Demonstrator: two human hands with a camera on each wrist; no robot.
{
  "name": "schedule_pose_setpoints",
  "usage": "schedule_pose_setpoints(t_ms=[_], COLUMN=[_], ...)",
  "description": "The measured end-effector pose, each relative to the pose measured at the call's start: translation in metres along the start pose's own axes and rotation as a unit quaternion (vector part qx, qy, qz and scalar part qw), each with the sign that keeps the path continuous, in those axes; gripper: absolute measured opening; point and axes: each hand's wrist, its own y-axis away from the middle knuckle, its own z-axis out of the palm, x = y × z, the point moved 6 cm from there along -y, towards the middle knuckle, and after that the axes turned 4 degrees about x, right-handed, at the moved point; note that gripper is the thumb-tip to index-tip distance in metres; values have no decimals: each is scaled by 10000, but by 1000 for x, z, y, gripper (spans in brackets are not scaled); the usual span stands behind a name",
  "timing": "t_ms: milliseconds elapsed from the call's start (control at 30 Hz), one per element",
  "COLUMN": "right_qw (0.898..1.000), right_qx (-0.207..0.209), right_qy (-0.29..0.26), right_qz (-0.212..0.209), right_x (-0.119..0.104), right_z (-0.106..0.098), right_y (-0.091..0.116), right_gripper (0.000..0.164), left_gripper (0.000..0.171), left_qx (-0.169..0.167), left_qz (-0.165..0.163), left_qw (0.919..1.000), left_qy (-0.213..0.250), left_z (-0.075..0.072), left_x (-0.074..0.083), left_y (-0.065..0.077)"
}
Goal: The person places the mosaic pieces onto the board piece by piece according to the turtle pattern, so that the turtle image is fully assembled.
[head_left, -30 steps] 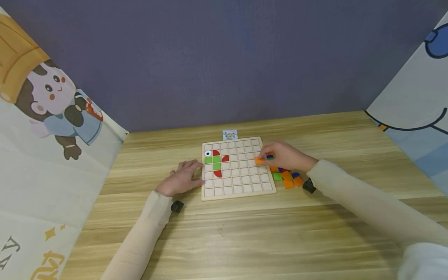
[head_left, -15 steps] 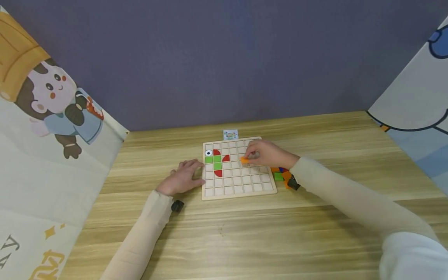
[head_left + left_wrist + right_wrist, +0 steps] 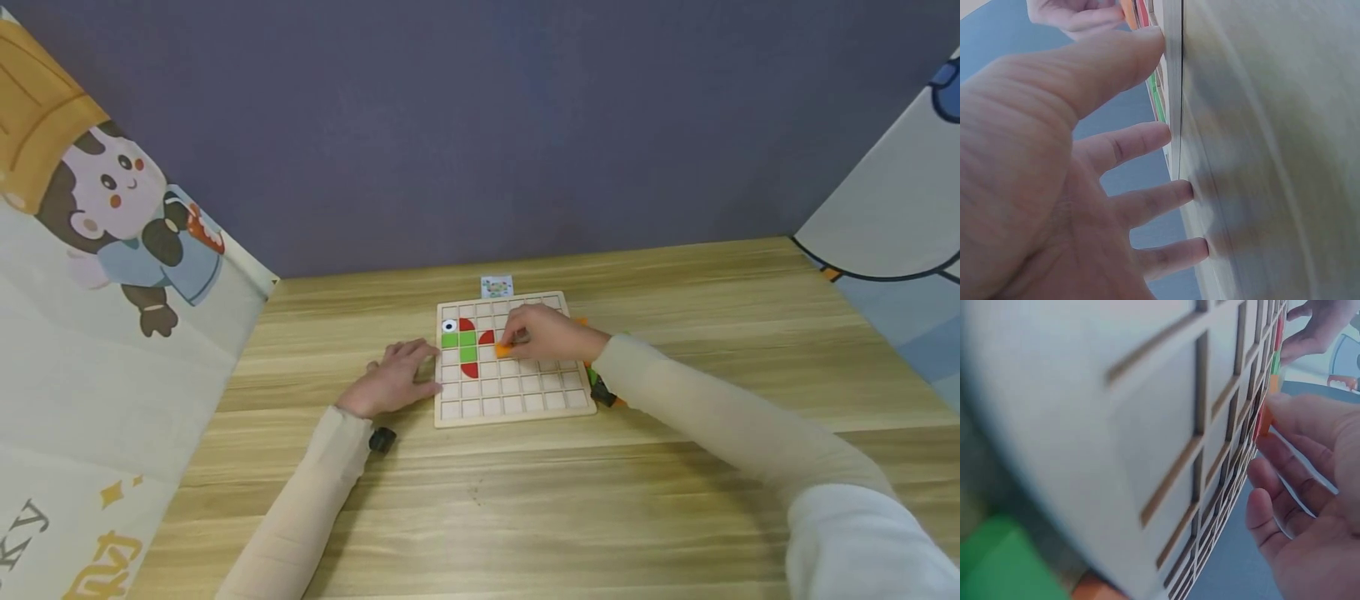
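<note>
A wooden grid board (image 3: 513,421) lies on the table with several tiles in its left cells. Among these are an eye tile (image 3: 449,326), green squares (image 3: 468,354) and red quarter-round tiles (image 3: 469,370). My right hand (image 3: 553,333) is over the board's middle and pinches an orange square tile (image 3: 502,351) between thumb and fingers, just right of a red tile (image 3: 487,337). At the board's left edge, my left hand (image 3: 390,379) rests with fingers spread. In the left wrist view, its thumb and fingertips (image 3: 1159,132) are along that edge.
A small picture card (image 3: 497,286) lies behind the board. Loose tiles are to the board's right, mostly hidden by my right forearm; a green one (image 3: 1010,562) shows in the right wrist view. A dark panel (image 3: 480,142) stands at the table's back.
My right hand has carried the orange tile leftward across the board, from its right edge to near the red tile. The left hand has stayed at the left edge.
</note>
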Motion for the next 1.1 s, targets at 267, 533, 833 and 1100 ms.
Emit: schedule_pose_setpoints(t_ms=[267, 533, 833, 1100], right_qw=[9997, 9997, 9999, 9997], right_qx=[-18, -42, -55, -37], right_qy=[237, 261, 118, 243], right_qz=[-73, 5, -12, 79], right_x=[-4, -12, -17, -14], right_z=[9, 12, 14, 17], right_y=[-12, -17, -19, -21], right_gripper=[11, 12, 13, 13], left_gripper=[61, 61, 61, 61], left_qx=[19, 12, -30, -24], left_qz=[-14, -57, -128, -113], left_qw=[10000, 10000, 9999, 9999], left_qy=[-6, -14, -32, -51], left_z=[-1, -1, 1, 1], left_x=[0, -1, -2, -2], left_y=[0, -1, -3, -3])
